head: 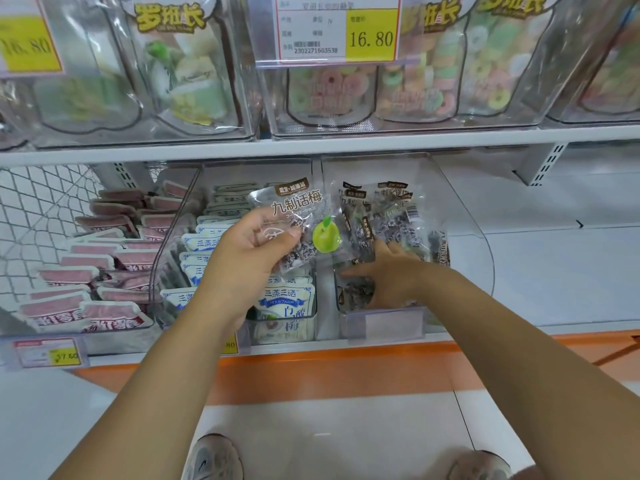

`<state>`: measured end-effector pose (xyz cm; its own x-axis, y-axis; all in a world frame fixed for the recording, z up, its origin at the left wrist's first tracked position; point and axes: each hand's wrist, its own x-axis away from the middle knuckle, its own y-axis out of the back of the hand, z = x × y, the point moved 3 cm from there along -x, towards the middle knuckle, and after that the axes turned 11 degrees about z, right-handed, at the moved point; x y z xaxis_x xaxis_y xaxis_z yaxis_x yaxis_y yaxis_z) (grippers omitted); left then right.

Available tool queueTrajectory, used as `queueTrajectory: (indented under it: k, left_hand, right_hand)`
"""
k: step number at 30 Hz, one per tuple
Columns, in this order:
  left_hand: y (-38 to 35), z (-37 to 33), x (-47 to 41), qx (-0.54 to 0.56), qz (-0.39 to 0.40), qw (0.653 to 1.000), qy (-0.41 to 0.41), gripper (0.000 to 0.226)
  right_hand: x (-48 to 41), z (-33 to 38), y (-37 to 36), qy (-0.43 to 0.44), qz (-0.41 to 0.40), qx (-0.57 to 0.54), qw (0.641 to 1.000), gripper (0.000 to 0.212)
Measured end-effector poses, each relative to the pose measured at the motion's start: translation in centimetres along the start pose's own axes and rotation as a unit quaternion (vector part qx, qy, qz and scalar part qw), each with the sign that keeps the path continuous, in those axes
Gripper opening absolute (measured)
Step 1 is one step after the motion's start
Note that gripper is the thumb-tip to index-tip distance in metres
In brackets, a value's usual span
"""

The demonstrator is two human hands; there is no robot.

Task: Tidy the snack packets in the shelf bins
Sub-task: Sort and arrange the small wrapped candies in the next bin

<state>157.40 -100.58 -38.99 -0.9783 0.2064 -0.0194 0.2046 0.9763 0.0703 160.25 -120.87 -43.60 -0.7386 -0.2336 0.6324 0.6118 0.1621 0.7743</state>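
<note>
On my feed the left hand [256,244] is clamped on a plum packet [301,220], thumb across its clear front and fingers behind. The packet is held up in the air, tilted a little. It sits in front of the divide between the middle bin [287,336] and the right bin [381,325]. It has brown print on top and a green apple sticker near its lower right corner.

The right hand [388,275] reaches palm down into the right bin. Its fingers are stretched forward and the thumb is out to the left, apart from them. The fingertips touch the foot of the dark packets [391,216], which stand upright and lean loosely at the back of that bin. I see nothing gripped in this hand. More dark packets lie flat under the palm, but I cannot tell how many.

The middle bin holds white packets [287,303] with blue print, standing in rows front to back. In the left bin [114,336], pink packets [86,271] lie in overlapping rows.

On the shelf above, clear tubs hold ring sweets [332,88] in pastel colours, and one tub carries a price tag [337,27] reading 16.80. An orange strip [346,362] runs along the lower shelf front. Two shoes [214,459] show at the bottom of the view.
</note>
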Motion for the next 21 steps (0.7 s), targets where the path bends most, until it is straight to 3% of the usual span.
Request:
queueTrajectory:
  k: [4, 8, 12, 17, 21]
  left_hand:
    - [0.0, -0.2, 0.1, -0.001, 0.002, 1.000, -0.009, 0.010]
    - [0.0, -0.1, -0.1, 0.002, -0.001, 1.000, -0.006, 0.011]
    - [-0.3, -0.1, -0.1, 0.002, -0.005, 1.000, -0.003, 0.013]
    - [-0.5, -0.5, -0.3, -0.021, 0.002, 1.000, -0.013, 0.011]
    - [-1.6, -0.8, -0.8, -0.028, 0.007, 0.999, -0.014, 0.011]
  right_hand:
    - [-0.6, 0.4, -0.2, 0.000, -0.032, -0.010, 0.999, 0.062]
    - [-1.0, 0.2, -0.6, 0.011, -0.096, -0.037, 0.995, 0.042]
    - [-0.5, -0.7, -0.3, 0.067, -0.153, -0.154, 0.974, 0.027]
    - [2.2, -3.0, 0.2, 0.161, -0.144, -0.365, 0.905, 0.016]
    - [3.0, -3.6, -0.9, 0.163, -0.108, -0.362, 0.911, 0.019]
